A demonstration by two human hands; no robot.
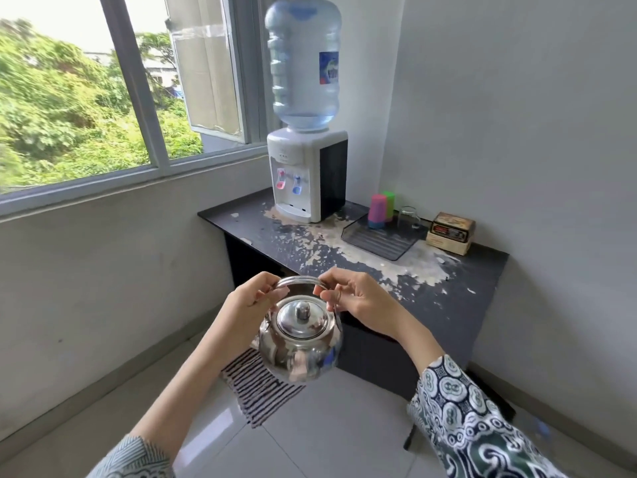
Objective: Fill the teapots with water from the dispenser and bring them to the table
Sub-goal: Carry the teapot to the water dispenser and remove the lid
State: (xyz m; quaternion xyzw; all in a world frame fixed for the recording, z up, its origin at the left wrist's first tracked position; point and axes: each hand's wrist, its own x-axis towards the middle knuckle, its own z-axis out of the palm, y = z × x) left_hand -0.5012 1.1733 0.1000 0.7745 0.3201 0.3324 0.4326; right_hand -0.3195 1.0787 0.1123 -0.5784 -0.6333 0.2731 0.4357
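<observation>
held up in the air over the floor, near and low in the view: a shiny steel teapot (pixel 300 343), lid (pixel 302 319) on, little knob pointing up. both hands up on the thin bail handle (pixel 300 281) that arches over the lid. left hand (pixel 249 300) curled round the left end of the handle, fingers closed on it. right hand (pixel 355 295) pinching the right end with fingertips, other fingers loose. spout hard to see, maybe low on the left side, cannot tell for sure.

far ahead and a bit up from the hands: the water dispenser (pixel 306 174) with its big blue bottle (pixel 303 63), standing on the far left part of a dark, peeling table (pixel 458 298). red tap (pixel 281 179) on the left, blue tap (pixel 297 184) on the right, both facing this way. teapot well apart from the taps, straight in front, so a push forward and up needed. both hands about as near. lid to come off first, probably, before any water goes in. not filled yet, by the look of it.

off to the right on the table: a drip tray (pixel 379 241), stacked plastic cups (pixel 381 210), a glass (pixel 408 217), a small box (pixel 451 232).
</observation>
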